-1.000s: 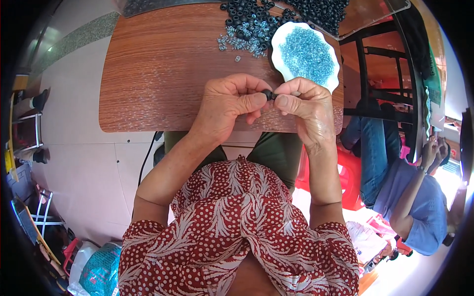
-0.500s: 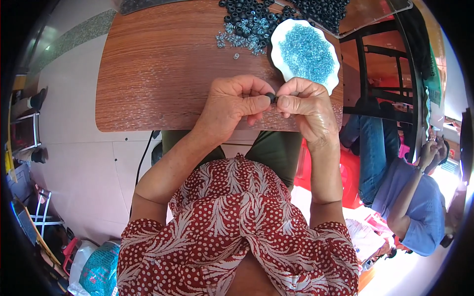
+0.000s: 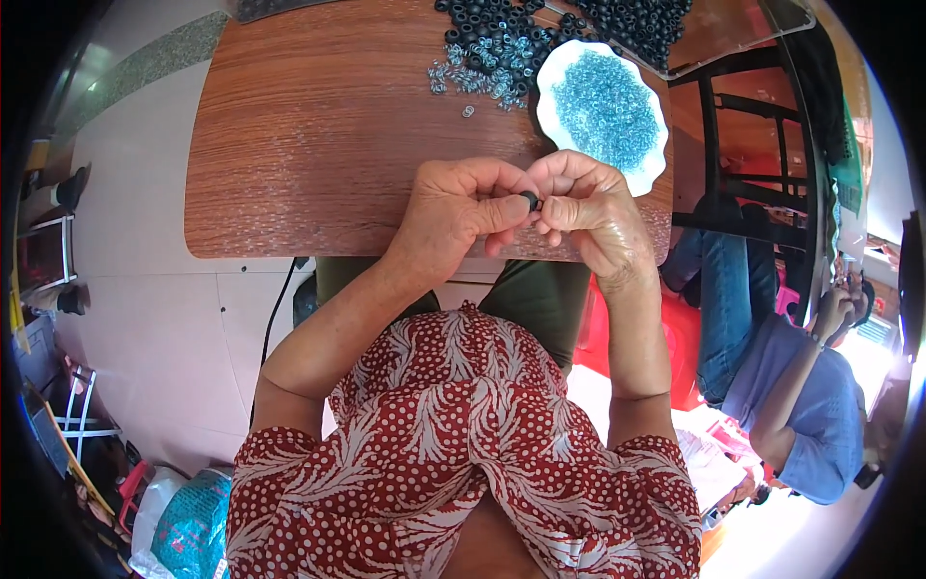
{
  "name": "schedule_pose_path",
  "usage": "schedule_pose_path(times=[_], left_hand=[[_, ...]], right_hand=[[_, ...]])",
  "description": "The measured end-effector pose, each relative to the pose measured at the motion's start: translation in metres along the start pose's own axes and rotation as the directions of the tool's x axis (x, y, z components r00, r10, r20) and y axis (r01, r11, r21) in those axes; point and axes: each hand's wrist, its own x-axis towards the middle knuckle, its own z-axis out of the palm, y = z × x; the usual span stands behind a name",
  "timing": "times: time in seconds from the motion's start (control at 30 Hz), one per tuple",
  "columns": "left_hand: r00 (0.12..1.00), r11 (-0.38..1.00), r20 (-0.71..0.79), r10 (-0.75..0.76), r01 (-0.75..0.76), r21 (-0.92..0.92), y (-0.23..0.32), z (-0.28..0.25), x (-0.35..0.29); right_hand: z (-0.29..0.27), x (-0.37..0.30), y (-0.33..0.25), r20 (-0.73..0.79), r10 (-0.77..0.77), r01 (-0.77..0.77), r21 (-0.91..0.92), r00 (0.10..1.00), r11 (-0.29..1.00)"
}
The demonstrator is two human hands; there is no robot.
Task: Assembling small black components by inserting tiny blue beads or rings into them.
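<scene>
Head view: the left hand (image 3: 453, 217) and right hand (image 3: 584, 207) meet over the table (image 3: 318, 145) edge, fingertips pinched together on one small black ring (image 3: 530, 200). The pile of black rings (image 3: 540, 29) and the white dish (image 3: 559, 72) of blue rings look full, so most of the work seems left.

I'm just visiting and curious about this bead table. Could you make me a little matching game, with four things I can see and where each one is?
Things:
1. small black ring
2. white scalloped dish
3. pile of black rings
4. person in a blue shirt

Places:
A. far edge of the wooden table
B. pinched between the left hand and the right hand
C. seated off to the right, beside the table
D. on the table just beyond the right hand, full of pale blue rings

Pairs: 1-B, 2-D, 3-A, 4-C
</scene>
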Motion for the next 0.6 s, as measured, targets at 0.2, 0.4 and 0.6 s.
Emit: schedule_pose_path(times=[0.2,0.4,0.6], left_hand=[[0.999,0.997,-0.030,-0.043,0.045,0.065,-0.001,0.000,-0.003],[0.996,0.996,-0.009,-0.083,0.083,-0.011,-0.007,-0.005,-0.002],[0.994,0.994,0.002,-0.109,0.109,-0.024,-0.003,-0.007,0.002]], right_hand=[[0.005,0.000,0.003,-0.008,-0.030,0.029,-0.116,1.000,0.993],[0.007,0.006,0.010,-0.058,-0.057,0.046,-0.182,0.997,0.982],[0.007,0.007,0.011,-0.043,-0.089,0.079,-0.192,0.995,0.978]])
